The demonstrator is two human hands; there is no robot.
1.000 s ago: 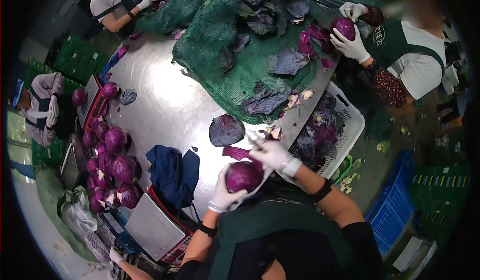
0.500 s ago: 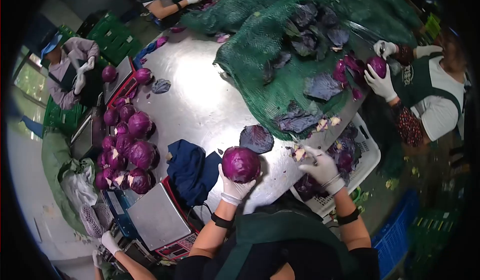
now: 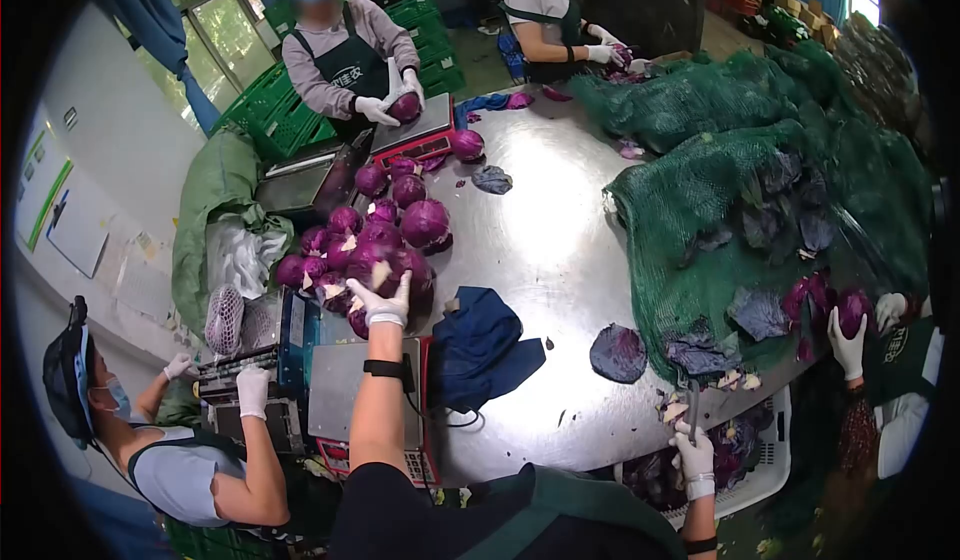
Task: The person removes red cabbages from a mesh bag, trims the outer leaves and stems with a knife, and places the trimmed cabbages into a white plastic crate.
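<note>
My left hand [image 3: 383,303], in a white glove, reaches out at the near edge of a pile of red cabbages [image 3: 425,223]. Its fingers are spread, right against a red cabbage [image 3: 408,268]; a pale cut stem shows blurred between thumb and fingers. At the lower right, my gloved right hand [image 3: 695,457] is closed round what looks like a knife [image 3: 693,406], its narrow blade pointing up. Beneath that hand stands a white crate [image 3: 783,450] with dark cabbage leaves in it.
A scale [image 3: 335,390] and blue cloth [image 3: 480,350] sit below my left arm. A green net [image 3: 665,220] with loose leaves covers the right of the metal table [image 3: 560,300]. Co-workers stand around; one holds a cabbage [image 3: 404,108] over another scale [image 3: 420,130].
My left hand has carried the cabbage from the table's middle leftward to the pile, and its fingers have spread. The view has swung left. My right hand stays near the crate.
</note>
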